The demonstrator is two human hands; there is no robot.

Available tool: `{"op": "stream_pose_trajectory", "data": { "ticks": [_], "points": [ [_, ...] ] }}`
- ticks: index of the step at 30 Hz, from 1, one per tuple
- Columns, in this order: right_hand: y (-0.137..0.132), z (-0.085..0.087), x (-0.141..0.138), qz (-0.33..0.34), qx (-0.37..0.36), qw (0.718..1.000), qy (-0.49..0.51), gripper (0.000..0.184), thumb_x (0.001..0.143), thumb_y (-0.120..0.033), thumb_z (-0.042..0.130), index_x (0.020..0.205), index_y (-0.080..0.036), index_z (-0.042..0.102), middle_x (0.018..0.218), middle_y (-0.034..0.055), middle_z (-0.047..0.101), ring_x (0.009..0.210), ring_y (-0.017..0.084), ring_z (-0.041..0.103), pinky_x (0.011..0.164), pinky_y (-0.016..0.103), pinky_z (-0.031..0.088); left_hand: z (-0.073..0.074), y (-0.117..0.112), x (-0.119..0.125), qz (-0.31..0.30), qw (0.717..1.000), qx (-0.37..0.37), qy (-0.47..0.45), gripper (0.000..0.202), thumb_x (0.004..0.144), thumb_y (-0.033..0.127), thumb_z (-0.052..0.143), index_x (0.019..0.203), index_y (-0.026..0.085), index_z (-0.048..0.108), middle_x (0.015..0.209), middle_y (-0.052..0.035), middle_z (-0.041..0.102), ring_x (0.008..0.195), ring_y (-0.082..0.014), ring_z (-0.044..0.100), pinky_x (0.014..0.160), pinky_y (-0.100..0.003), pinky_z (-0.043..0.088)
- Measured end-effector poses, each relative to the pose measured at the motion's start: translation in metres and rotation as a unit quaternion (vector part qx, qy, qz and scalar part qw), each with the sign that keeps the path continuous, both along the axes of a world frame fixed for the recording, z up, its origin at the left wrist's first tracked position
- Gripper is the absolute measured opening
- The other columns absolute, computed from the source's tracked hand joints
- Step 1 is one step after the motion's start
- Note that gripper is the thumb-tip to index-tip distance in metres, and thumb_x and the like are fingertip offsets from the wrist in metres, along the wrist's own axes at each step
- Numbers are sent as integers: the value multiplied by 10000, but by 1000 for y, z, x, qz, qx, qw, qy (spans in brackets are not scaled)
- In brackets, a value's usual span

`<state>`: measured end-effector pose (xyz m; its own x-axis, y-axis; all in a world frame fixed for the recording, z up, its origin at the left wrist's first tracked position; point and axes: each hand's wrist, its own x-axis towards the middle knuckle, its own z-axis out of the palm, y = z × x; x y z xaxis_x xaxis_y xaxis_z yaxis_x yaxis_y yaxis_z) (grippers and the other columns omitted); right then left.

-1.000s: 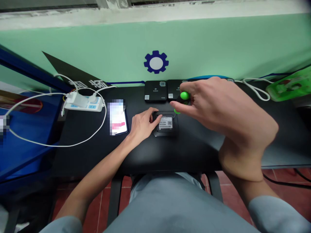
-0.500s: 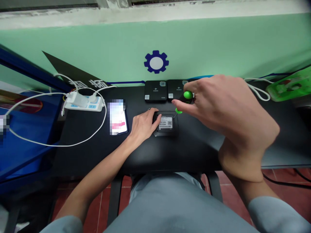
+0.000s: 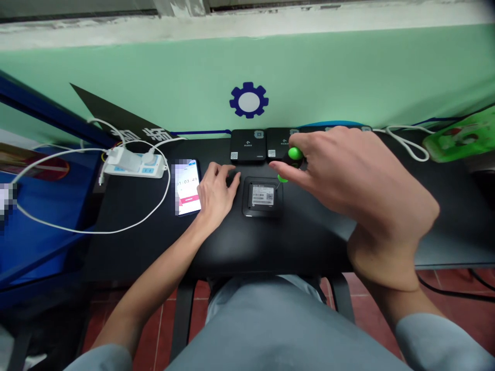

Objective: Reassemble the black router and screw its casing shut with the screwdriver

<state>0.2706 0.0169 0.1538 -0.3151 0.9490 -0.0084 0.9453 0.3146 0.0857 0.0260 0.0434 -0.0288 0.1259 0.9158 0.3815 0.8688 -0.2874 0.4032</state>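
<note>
My right hand (image 3: 348, 175) is closed round the black and green handle of a screwdriver (image 3: 295, 153). Its thin shaft slants down to the upper right corner of a small black box (image 3: 263, 210), which lies on the table with a white printed label facing up. My left hand (image 3: 217, 193) rests on the table left of the box, apart from it. Its fingers are loosely bent and spread, with nothing in them. Just left of that hand lies a phone (image 3: 188, 190) with its screen lit, showing a timer.
Several more black boxes (image 3: 248, 146) stand along the wall at the back of the black table (image 3: 232, 247). A white power strip (image 3: 152, 167) with looping white cables lies at the left. To the far right is a green plastic container (image 3: 456, 136).
My left hand has let go of the black box and moved left, towards the phone. The right hand keeps the screwdriver at the box's corner, shifted very slightly.
</note>
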Motion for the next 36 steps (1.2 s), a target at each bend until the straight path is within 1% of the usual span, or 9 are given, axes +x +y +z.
{"op": "stream_pose_trajectory", "data": {
  "ticks": [3, 6, 11, 14, 19, 22, 25, 30, 36],
  "points": [
    [-2, 1, 1, 15, 12, 1000, -1, 466, 1088, -648, 478, 855, -250, 549, 729, 54, 582, 619, 243, 515, 596, 368, 208, -5, 1, -2, -22, 1000, -6, -1, 282, 1096, 435, 644, 1224, 237, 800, 1096, -87, 694, 892, -233, 690, 718, -353, 501],
    [-5, 4, 1, 20, 14, 1000, 1, 435, 1079, -602, 532, 829, -246, 539, 717, 50, 563, 617, 240, 514, 590, 369, 210, -7, -1, 0, -38, 999, -3, -4, 293, 1125, 427, 591, 1171, 240, 812, 1089, -88, 697, 958, -249, 694, 757, -368, 520],
    [-7, 7, 3, 23, 24, 999, 1, 481, 1076, -645, 516, 805, -247, 532, 702, 48, 549, 591, 226, 477, 577, 365, 181, -4, -3, 3, -54, 998, 11, -10, 302, 1142, 396, 549, 1117, 234, 803, 1078, -105, 690, 1029, -278, 666, 836, -408, 539],
    [-8, 8, 3, 28, 36, 999, -10, 499, 1073, -654, 509, 767, -259, 492, 675, 37, 513, 562, 215, 431, 570, 369, 165, 1, -2, 4, -56, 996, 19, -70, 273, 1138, 379, 573, 1091, 224, 794, 1046, -87, 717, 1002, -256, 678, 881, -399, 555],
    [-10, 11, 1, 29, 39, 999, -13, 505, 1066, -634, 539, 736, -261, 454, 655, 28, 475, 553, 198, 381, 578, 367, 160, 8, -3, 8, -63, 981, 0, -183, 227, 1113, 377, 644, 1059, 219, 796, 963, -37, 785, 828, -183, 702, 806, -339, 573],
    [-12, 13, -1, 39, 38, 998, -9, 457, 1072, -582, 561, 766, -257, 460, 648, 24, 449, 554, 198, 373, 583, 364, 166, 10, -6, 10, -71, 973, -15, -217, 193, 1094, 371, 676, 1074, 227, 803, 1010, -35, 822, 880, -188, 749, 866, -350, 606],
    [-16, 16, -3, 46, 46, 998, 7, 338, 1084, -505, 546, 865, -253, 496, 638, 9, 409, 550, 212, 388, 575, 365, 190, 10, -8, 12, -88, 966, -34, -242, 160, 1074, 351, 705, 1063, 234, 813, 1045, -36, 839, 916, -194, 773, 912, -363, 628],
    [-21, 25, -5, 35, 40, 998, 38, 239, 1098, -434, 463, 988, -242, 552, 699, 45, 519, 599, 256, 495, 582, 386, 247, 8, -8, 14, -92, 946, -67, -303, 150, 1040, 374, 755, 1042, 241, 824, 1034, -34, 845, 897, -188, 794, 922, -374, 652],
    [-21, 26, -4, 56, 59, 993, 84, 259, 1118, -434, 384, 1007, -264, 545, 787, 49, 581, 648, 256, 481, 610, 410, 258, 5, -5, 14, -88, 925, -108, -355, 212, 997, 416, 800, 1092, 233, 846, 1082, -64, 855, 937, -214, 820, 925, -387, 675]
  ]
}}
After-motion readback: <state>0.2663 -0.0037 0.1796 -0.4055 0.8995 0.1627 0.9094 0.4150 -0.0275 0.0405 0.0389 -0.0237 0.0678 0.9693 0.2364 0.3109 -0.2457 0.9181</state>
